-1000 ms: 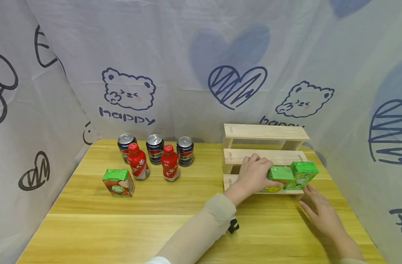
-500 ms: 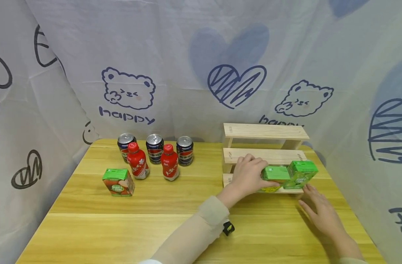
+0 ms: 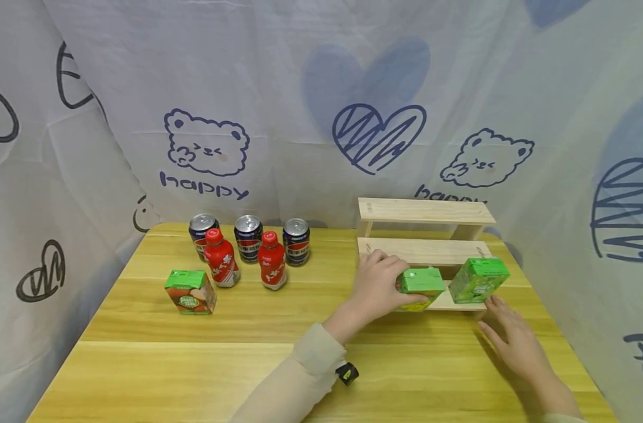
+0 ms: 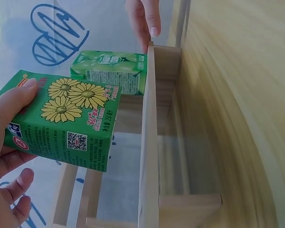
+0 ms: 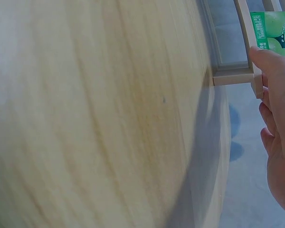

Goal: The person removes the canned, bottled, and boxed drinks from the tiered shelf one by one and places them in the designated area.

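My left hand grips a green drink carton with yellow flowers on its face, thumb on the front and fingers behind. In the head view that carton stands over the left half of the lowest step of a wooden shelf. Extended, my right hand touches the right end of that step with its fingertips. Just beside those fingertips a second green carton sits upright on the step's right end; the left wrist view shows a gap between the two cartons.
At the table's left stand several drinks: dark cola cans at the back, two red-capped bottles before them, and a green-topped red carton in front. A printed curtain hangs right behind the table.
My left hand has slid left along the lowest step with the flowered carton, widening the gap to the other carton. The right hand has stayed put at the shelf's end.
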The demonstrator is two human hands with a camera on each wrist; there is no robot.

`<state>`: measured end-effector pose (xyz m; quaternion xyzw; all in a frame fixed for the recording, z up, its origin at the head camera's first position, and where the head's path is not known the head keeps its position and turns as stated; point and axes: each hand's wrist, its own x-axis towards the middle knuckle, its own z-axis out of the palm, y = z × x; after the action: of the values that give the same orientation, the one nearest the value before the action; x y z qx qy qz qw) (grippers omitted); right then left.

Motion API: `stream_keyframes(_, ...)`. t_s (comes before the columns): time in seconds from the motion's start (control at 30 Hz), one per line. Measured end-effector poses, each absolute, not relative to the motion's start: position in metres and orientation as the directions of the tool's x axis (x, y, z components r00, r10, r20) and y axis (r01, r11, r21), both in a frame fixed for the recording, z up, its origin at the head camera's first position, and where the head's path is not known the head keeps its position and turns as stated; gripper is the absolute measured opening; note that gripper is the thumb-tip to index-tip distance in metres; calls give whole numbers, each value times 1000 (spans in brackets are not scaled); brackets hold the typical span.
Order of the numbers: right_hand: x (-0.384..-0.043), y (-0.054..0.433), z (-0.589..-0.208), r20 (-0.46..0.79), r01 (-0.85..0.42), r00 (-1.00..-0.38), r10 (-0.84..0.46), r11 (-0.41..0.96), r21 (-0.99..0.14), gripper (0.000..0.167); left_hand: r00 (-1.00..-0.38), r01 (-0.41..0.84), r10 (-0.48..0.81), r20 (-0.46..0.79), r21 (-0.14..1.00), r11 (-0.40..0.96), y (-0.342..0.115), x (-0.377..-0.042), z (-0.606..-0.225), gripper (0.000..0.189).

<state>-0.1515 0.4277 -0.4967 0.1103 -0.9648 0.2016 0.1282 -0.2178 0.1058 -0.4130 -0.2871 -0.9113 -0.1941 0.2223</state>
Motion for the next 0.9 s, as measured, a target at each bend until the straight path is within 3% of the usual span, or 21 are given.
stream_keyframes(0.9,-152,430,-497,293,-269,-942,-165,892,-363,57,-691,647,391,607,279,710,4,-206,-428,51)
